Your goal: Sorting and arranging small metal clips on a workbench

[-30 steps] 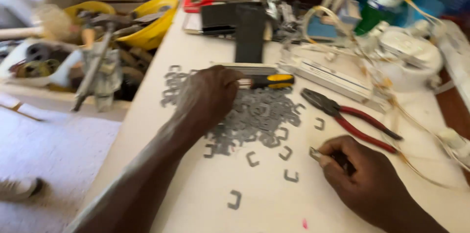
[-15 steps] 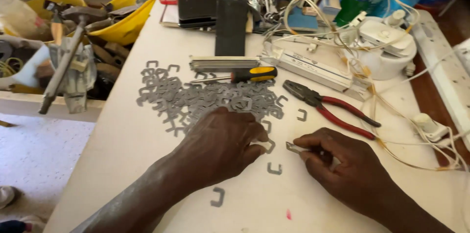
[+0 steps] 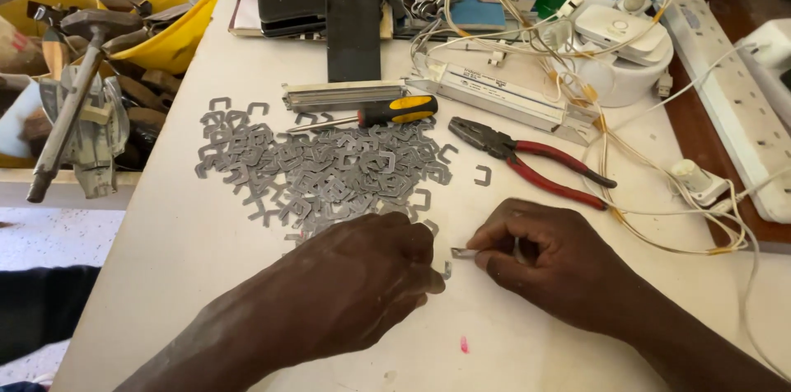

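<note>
Left hand [image 3: 362,276] moved off the clip pile [image 3: 321,169] beside right hand [image 3: 552,264], which pinches one metal clip [image 3: 463,253]; left grip unclear.

On the counter [image 3: 189,260], the clips [image 3: 321,169] lie in a heap behind the left hand [image 3: 362,276]. The right hand [image 3: 548,260] rests just right of it. A screwdriver [image 3: 387,112] lies behind the heap, pliers [image 3: 527,157] to its right, wires [image 3: 659,186] farther right.

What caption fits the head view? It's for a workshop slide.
Right hand pinches a small metal piece beside the left hand, near a pile of grey clips.
</note>
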